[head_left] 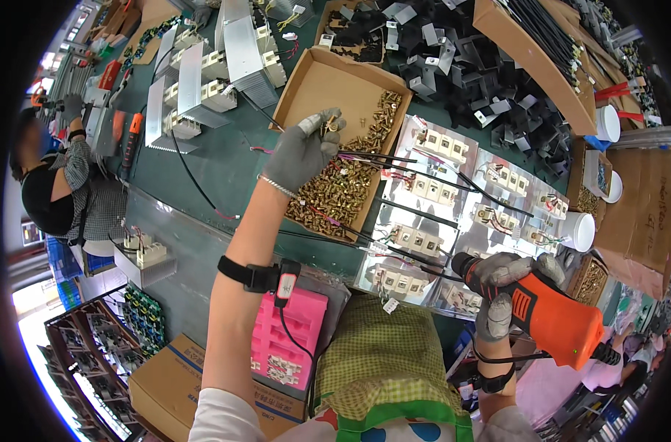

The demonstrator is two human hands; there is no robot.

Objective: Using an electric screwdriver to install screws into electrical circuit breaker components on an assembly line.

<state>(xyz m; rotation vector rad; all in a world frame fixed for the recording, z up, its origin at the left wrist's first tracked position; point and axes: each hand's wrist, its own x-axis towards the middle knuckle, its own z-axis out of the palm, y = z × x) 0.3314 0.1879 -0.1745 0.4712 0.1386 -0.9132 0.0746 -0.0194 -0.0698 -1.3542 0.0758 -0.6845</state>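
Note:
My left hand [298,156], in a grey glove, is raised over a shallow cardboard box [317,74]. Its fingertips are pinched on a small brass screw [332,125]. Many loose brass screws [335,193] lie in the box along its right and near sides. My gloved right hand [503,283] is wrapped round an orange electric screwdriver [560,317], whose dark nose points left over the near edge of the metal plates. Those shiny heat sink plates [457,221] carry rows of cream terminal blocks [416,237], with black cables lying across them.
Finned heat sinks [239,55] with terminal blocks stand at the far left. Black brackets [475,81] are heaped behind the plates. A cardboard carton [633,221] and white tubs [577,230] sit at right. A pink tray [291,331] lies by my left forearm; another person [63,169] works at left.

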